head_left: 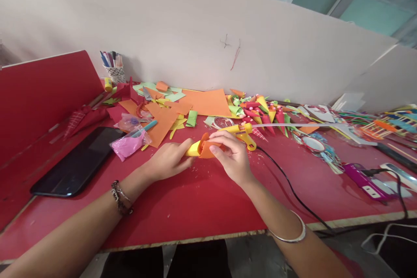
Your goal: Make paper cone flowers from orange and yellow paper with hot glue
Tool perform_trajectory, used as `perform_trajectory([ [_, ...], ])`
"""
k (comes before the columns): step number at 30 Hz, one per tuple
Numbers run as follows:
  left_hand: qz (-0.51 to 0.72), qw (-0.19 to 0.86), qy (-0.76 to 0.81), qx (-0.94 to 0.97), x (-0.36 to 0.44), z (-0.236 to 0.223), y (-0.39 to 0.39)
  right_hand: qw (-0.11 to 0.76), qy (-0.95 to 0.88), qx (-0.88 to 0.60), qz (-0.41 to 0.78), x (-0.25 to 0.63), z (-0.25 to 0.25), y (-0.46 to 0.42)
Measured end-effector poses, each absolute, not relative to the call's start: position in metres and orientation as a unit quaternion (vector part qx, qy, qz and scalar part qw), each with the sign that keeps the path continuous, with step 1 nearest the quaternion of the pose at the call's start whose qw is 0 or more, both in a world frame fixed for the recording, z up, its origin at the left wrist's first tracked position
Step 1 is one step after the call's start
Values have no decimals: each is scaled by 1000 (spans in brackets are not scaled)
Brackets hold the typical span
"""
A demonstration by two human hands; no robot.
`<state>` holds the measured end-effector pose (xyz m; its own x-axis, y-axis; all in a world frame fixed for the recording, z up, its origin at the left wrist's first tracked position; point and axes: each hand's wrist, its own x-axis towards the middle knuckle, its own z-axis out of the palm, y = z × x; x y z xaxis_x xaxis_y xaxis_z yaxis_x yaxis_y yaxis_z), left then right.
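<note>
My left hand (170, 158) is closed around a rolled yellow paper piece (193, 150), cone-like in shape. A curled orange paper piece (207, 149) wraps over its right end, pinched between the thumb and fingers of my right hand (233, 156). The two paper pieces touch; the far ends are hidden by my fingers. Just behind my right hand lies a yellow hot glue gun (249, 138), with a long clear glue stick (299, 125) in its back.
Paper scraps (163, 119) and small paper cones (260, 110) cover the back of the red table (182, 213). A black phone (76, 163) lies left, near a plastic bag (130, 141). The gun's cord (293, 186) runs right, near a purple power strip (368, 182).
</note>
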<state>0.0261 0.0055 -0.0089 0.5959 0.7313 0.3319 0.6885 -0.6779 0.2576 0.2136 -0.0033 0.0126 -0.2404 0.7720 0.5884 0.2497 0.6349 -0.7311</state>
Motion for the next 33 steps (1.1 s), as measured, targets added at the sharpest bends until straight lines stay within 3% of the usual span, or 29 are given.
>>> perform_trajectory([
  [14, 205, 14, 390, 897, 26, -10, 5, 557, -643, -366, 377, 206, 8, -4],
  [21, 197, -40, 401, 894, 25, -9, 6, 563, -650, -381, 339, 205, 11, -4],
  [33, 150, -115, 414, 890, 23, -5, 9, 550, -628, -401, 378, 205, 7, -1],
])
